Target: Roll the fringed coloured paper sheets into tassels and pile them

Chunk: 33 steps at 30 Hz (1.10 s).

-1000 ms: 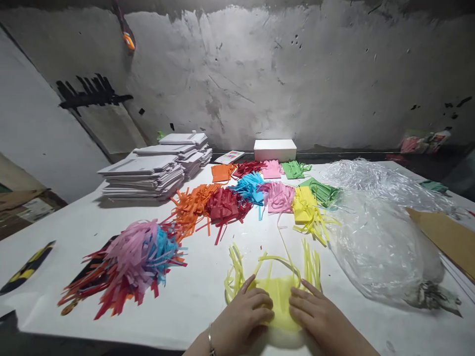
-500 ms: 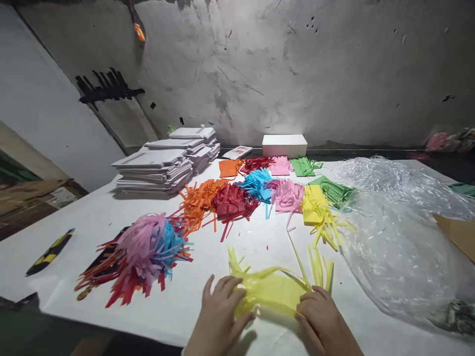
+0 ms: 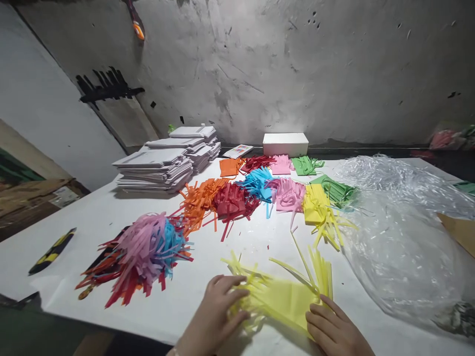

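A sheet of yellow fringed tissue paper (image 3: 287, 299) is stretched between my two hands near the table's front edge. It has a plain middle and cut strips at both ends. My left hand (image 3: 218, 309) grips the strips at its left end, fingers curled over them and the thumb below. At the right end, my right hand (image 3: 334, 321) has its fingers closed on the edge, next to upright strips. Farther back lies a folded yellow fringe bundle (image 3: 314, 205). To the left is a pile of pink, blue and red fringes (image 3: 144, 247).
Orange (image 3: 204, 198), red, blue, pink and green (image 3: 336, 190) fringe bundles lie across the middle. Stacks of white flat boxes (image 3: 152, 168) stand back left, a white box (image 3: 285, 145) at the back. Clear plastic bags (image 3: 401, 252) cover the right; a yellow-black cutter (image 3: 54, 252) lies left.
The yellow paper has tilted, its right end shifting right and down with my right hand. The strips at its left end are more spread, and my left hand has moved slightly left.
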Available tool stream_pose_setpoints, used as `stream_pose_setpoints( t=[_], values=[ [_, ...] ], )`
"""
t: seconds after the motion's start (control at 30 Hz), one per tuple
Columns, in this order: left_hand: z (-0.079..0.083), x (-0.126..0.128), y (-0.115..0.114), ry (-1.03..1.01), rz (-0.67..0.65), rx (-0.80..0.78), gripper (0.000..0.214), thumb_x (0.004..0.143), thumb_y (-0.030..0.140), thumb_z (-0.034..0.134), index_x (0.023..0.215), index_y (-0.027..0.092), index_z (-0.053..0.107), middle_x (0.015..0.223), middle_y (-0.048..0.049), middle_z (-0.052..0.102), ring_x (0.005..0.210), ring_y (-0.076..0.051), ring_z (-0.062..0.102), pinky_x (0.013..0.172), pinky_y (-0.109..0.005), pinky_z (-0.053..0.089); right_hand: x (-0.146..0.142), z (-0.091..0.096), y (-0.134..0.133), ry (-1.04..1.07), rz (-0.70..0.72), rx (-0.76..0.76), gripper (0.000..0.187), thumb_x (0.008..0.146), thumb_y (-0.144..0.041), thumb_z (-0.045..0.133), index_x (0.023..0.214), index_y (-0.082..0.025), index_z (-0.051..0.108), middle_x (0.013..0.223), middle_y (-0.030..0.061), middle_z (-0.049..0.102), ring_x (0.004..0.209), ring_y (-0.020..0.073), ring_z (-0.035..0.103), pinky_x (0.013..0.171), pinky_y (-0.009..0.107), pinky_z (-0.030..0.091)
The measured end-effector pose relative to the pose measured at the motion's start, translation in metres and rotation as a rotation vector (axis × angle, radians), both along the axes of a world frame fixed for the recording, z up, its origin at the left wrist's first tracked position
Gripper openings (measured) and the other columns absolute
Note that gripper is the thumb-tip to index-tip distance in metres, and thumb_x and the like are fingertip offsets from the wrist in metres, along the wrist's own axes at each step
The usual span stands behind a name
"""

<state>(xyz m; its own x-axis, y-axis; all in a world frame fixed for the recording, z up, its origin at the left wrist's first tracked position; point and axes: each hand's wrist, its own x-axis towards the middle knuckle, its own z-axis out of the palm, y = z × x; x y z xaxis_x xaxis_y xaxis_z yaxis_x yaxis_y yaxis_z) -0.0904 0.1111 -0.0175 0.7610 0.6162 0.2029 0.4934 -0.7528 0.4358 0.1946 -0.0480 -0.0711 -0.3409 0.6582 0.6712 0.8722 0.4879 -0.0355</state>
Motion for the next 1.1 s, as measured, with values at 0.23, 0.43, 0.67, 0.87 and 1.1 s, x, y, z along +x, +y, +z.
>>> stream_pose_setpoints(
  t=[0.23,0.43,0.67,0.87,1.1],
  values=[
    [0.011,-0.045,-0.001,-0.190,0.338,0.081,0.037,0.089,0.046,0.060,0.122,0.028,0.062,0.125,-0.0095,0.064,0.112,-0.028,0.063,0.078,-0.038,0.061,0.007,-0.002,-0.006,-0.176,-0.006,0.012,0.034,0.096,-0.005,0.038,0.098,-0.018,0.069,0.097,0.0021,0.076,0.097,0.0166,0.069,0.117,0.038,0.032],
    [-0.017,0.049,-0.043,-0.034,-0.267,0.106,0.015,0.088,0.020,0.060,0.101,0.027,0.064,0.100,-0.0004,0.073,0.103,-0.021,0.065,0.115,-0.055,0.028,0.006,0.010,-0.007,-0.089,-0.022,-0.079,0.015,0.095,-0.019,0.052,0.096,-0.022,0.067,0.092,0.0000,0.075,0.095,0.0186,0.068,0.102,0.036,0.042],
    [-0.022,0.084,-0.027,0.105,0.019,-0.091,0.014,0.090,0.011,0.053,0.087,0.021,0.062,0.081,-0.0014,0.070,0.079,-0.020,0.065,0.095,-0.052,0.041,-0.020,-0.002,0.009,0.296,-0.529,-0.256,0.033,0.098,-0.022,0.045,0.065,-0.023,0.048,0.062,-0.0004,0.056,0.067,0.0196,0.054,0.076,0.039,0.036],
    [-0.019,0.110,-0.018,0.178,0.111,0.021,0.020,0.088,0.004,0.051,0.080,0.019,0.063,0.078,-0.0024,0.068,0.080,-0.022,0.063,0.092,-0.050,0.038,-0.026,-0.004,0.027,0.154,-0.668,-0.240,0.036,0.102,-0.029,0.034,0.070,-0.025,0.050,0.062,0.0031,0.058,0.066,0.0251,0.052,0.070,0.041,0.028],
    [-0.023,0.121,-0.010,0.108,-0.009,0.061,0.017,0.092,0.007,0.051,0.087,0.020,0.059,0.091,-0.0015,0.066,0.087,-0.020,0.059,0.085,-0.038,0.038,-0.023,-0.008,0.021,0.135,-0.711,-0.197,0.036,0.104,-0.027,0.031,0.072,-0.024,0.047,0.059,0.0007,0.057,0.058,0.0194,0.053,0.069,0.038,0.027]
  ],
)
